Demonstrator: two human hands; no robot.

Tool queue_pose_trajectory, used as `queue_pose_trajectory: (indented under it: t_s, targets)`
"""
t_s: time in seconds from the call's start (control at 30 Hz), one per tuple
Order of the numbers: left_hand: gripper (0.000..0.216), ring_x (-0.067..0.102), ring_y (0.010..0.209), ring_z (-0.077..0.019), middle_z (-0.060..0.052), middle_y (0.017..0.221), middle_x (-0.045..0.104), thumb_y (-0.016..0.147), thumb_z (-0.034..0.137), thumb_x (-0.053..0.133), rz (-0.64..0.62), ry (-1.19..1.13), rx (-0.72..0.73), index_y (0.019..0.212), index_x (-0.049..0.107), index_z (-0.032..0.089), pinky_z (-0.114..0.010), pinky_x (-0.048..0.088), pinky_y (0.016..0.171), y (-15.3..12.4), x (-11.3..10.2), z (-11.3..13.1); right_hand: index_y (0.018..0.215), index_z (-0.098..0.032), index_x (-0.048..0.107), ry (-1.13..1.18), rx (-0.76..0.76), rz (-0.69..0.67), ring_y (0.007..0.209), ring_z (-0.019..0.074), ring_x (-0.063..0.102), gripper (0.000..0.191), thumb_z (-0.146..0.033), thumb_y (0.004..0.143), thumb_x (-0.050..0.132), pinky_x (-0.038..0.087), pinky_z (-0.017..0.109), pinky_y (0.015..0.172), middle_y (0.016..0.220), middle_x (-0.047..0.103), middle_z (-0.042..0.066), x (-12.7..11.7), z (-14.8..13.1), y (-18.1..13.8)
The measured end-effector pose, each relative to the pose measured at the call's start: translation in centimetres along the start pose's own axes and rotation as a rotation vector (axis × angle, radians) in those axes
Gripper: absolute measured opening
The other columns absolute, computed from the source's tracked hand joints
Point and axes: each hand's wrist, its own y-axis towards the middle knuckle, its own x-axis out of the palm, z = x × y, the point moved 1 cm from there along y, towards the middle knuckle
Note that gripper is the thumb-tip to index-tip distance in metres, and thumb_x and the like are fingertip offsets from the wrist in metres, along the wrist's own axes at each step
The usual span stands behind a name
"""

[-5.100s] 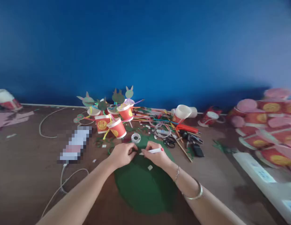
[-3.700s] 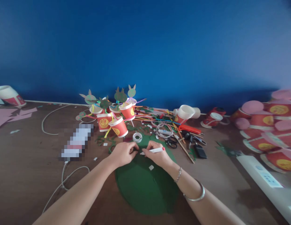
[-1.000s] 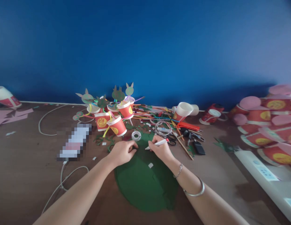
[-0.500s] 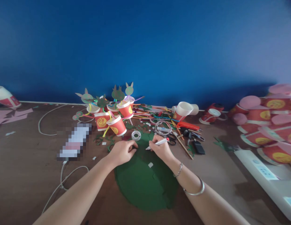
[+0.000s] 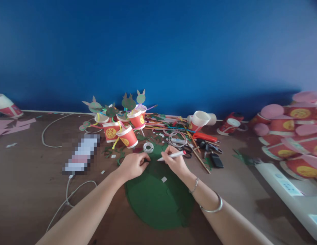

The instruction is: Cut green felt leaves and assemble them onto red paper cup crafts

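Observation:
My right hand (image 5: 175,160) grips a white marker pen (image 5: 176,154) with a red end, its tip pointing left, low over a large dark green rounded sheet (image 5: 158,204). Opposite it, my left hand (image 5: 134,165) is closed, thumb and fingers pinched together at the sheet's upper left; whatever lies between them is dark and I cannot make it out. A small white paper square (image 5: 164,179) lies on the green sheet. Just beyond my hands is a white tape roll (image 5: 148,147).
Behind are red-and-white paper cups (image 5: 127,136) with paper animal heads, pipe cleaners and scissors (image 5: 188,153). A phone (image 5: 81,154) with a cable lies left. On the right are a power strip (image 5: 283,194), a black lighter-like object (image 5: 216,160) and stacked cups (image 5: 283,126).
The marker has shifted slightly, its tip a little further left and up. My left hand stays in the same place.

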Motion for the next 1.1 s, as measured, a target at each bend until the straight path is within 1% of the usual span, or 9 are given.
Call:
queue_pose_trajectory:
  t_s: [0.07, 0.13, 0.23, 0.53, 0.73, 0.83, 0.97, 1.1]
  targets:
    - [0.013, 0.049, 0.05, -0.0112, 0.005, 0.052, 0.051, 0.078, 0.025, 0.053, 0.003, 0.004, 0.01, 0.086, 0.063, 0.022, -0.022, 0.028, 0.051, 0.01, 0.01, -0.01, 0.059, -0.021, 0.043, -0.05, -0.002, -0.051, 0.044, 0.0091, 0.042, 0.022, -0.029, 0.074, 0.057, 0.032, 0.02, 0.043, 0.048, 0.051, -0.005, 0.16, -0.14, -0.07]
    - [0.013, 0.049, 0.05, -0.0113, 0.005, 0.052, 0.051, 0.078, 0.024, 0.053, 0.004, 0.01, 0.016, 0.086, 0.063, 0.022, -0.022, 0.028, 0.051, 0.03, -0.02, -0.01, 0.058, -0.021, 0.045, -0.083, 0.028, -0.095, 0.044, 0.0095, 0.044, 0.022, -0.028, 0.073, 0.058, 0.032, 0.02, 0.043, 0.048, 0.054, -0.004, 0.32, -0.28, -0.11]
    - [0.013, 0.05, 0.05, -0.0114, 0.005, 0.051, 0.051, 0.078, 0.024, 0.053, 0.0, 0.018, 0.014, 0.086, 0.063, 0.022, -0.022, 0.028, 0.051, 0.06, -0.06, 0.02, 0.057, -0.021, 0.045, -0.117, 0.044, -0.121, 0.043, 0.0094, 0.045, 0.022, -0.027, 0.073, 0.058, 0.033, 0.02, 0.043, 0.048, 0.056, -0.003, 0.44, -0.57, -0.17]
    - [0.013, 0.05, 0.051, -0.0116, 0.005, 0.052, 0.052, 0.078, 0.024, 0.053, -0.002, 0.035, 0.015, 0.086, 0.063, 0.022, -0.022, 0.028, 0.05, -0.03, -0.15, 0.19, 0.057, -0.021, 0.046, -0.132, 0.04, -0.139, 0.046, 0.0098, 0.046, 0.022, -0.028, 0.073, 0.059, 0.032, 0.02, 0.044, 0.049, 0.055, -0.004, 0.47, -1.0, -0.35]
    - [0.013, 0.049, 0.05, -0.0114, 0.004, 0.052, 0.053, 0.079, 0.025, 0.053, -0.007, 0.018, 0.003, 0.087, 0.063, 0.022, -0.022, 0.028, 0.05, -0.03, -0.16, 0.17, 0.057, -0.021, 0.046, -0.146, 0.015, -0.098, 0.047, 0.01, 0.046, 0.022, -0.03, 0.072, 0.059, 0.032, 0.021, 0.044, 0.051, 0.055, -0.004, 0.52, -0.56, -0.11]
    - [0.013, 0.05, 0.05, -0.0113, 0.005, 0.052, 0.052, 0.079, 0.025, 0.053, -0.006, 0.011, 0.006, 0.086, 0.063, 0.022, -0.022, 0.028, 0.051, -0.04, -0.16, 0.18, 0.057, -0.021, 0.045, -0.114, 0.031, -0.074, 0.045, 0.0101, 0.045, 0.023, -0.031, 0.073, 0.058, 0.033, 0.021, 0.044, 0.049, 0.055, -0.004, 0.52, -0.18, 0.05]
    - [0.013, 0.049, 0.05, -0.0113, 0.005, 0.052, 0.052, 0.079, 0.025, 0.053, -0.004, 0.013, 0.008, 0.086, 0.063, 0.022, -0.022, 0.028, 0.051, -0.03, -0.18, 0.2, 0.058, -0.021, 0.045, -0.084, 0.043, -0.093, 0.044, 0.0101, 0.045, 0.022, -0.03, 0.073, 0.058, 0.032, 0.021, 0.043, 0.048, 0.054, -0.004, 0.57, -0.13, 0.04]
    - [0.013, 0.049, 0.049, -0.0113, 0.005, 0.052, 0.052, 0.079, 0.025, 0.052, -0.005, 0.02, 0.006, 0.086, 0.063, 0.022, -0.022, 0.028, 0.05, -0.04, -0.19, 0.25, 0.058, -0.021, 0.046, -0.12, 0.031, -0.126, 0.045, 0.0099, 0.045, 0.022, -0.031, 0.072, 0.059, 0.032, 0.021, 0.044, 0.05, 0.055, -0.004, 0.58, -0.68, -0.16]
